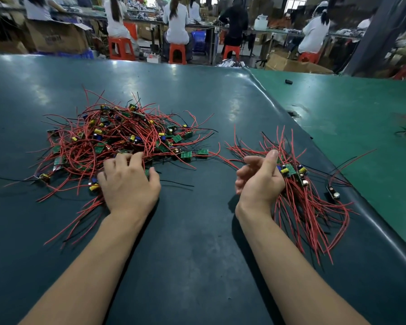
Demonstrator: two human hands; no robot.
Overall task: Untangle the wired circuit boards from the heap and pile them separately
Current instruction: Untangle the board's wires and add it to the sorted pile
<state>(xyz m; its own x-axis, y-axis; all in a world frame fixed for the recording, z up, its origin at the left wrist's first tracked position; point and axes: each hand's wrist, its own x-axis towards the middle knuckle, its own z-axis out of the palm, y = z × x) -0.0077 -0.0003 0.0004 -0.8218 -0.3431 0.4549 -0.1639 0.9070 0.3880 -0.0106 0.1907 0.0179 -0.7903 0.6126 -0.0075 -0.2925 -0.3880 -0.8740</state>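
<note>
On the dark green table (197, 231), the left hand (129, 181) is clawing into the large tangled heap of red-wired green circuit boards (117, 137) while the right hand (259, 181), fingers loosely curled, is resting against the smaller sorted pile (309, 195), so most seems left.

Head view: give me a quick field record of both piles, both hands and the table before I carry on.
heap: tangled boards with red and black wires, left of centre
sorted pile: boards with wires lying roughly parallel, on the right
left hand: fingers spread and curled on the heap's near edge
right hand: beside the sorted pile, fingers loosely curled, touching its wires
table: dark green mat
stray item: small black piece on the far side
</note>
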